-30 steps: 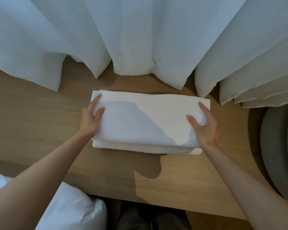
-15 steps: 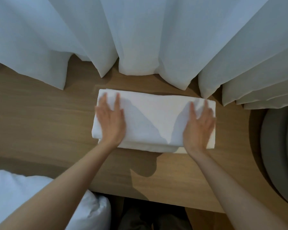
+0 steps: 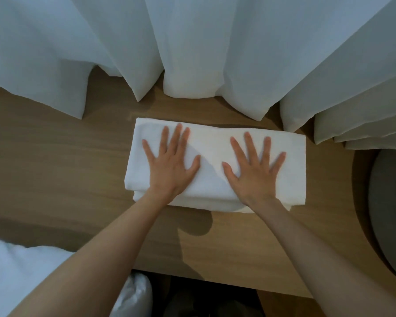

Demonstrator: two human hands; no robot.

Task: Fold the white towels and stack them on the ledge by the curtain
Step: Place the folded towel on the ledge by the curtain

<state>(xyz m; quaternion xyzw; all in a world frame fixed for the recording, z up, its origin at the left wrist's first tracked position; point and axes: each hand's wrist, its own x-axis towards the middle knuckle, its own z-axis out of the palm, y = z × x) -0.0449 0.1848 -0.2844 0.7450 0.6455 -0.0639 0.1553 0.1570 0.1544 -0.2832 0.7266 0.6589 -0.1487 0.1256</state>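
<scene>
A stack of folded white towels (image 3: 212, 154) lies on the wooden ledge (image 3: 55, 161), just in front of the white curtain (image 3: 192, 46). A lower towel's edge shows under the top one along the near side. My left hand (image 3: 170, 165) lies flat on the left half of the top towel, fingers straight and spread. On the right half my right hand (image 3: 253, 170) presses down the same way, palm flat. Neither hand grips the cloth.
The curtain's folds hang down onto the back of the ledge. A grey round seat (image 3: 389, 213) stands at the right. White bedding (image 3: 14, 277) fills the lower left corner. The ledge's near edge (image 3: 215, 280) runs below my forearms.
Both hands left the towel's side edges, where the fingers were at the ends, and moved inward on top. They now lie flat with spread fingers nearer the middle.
</scene>
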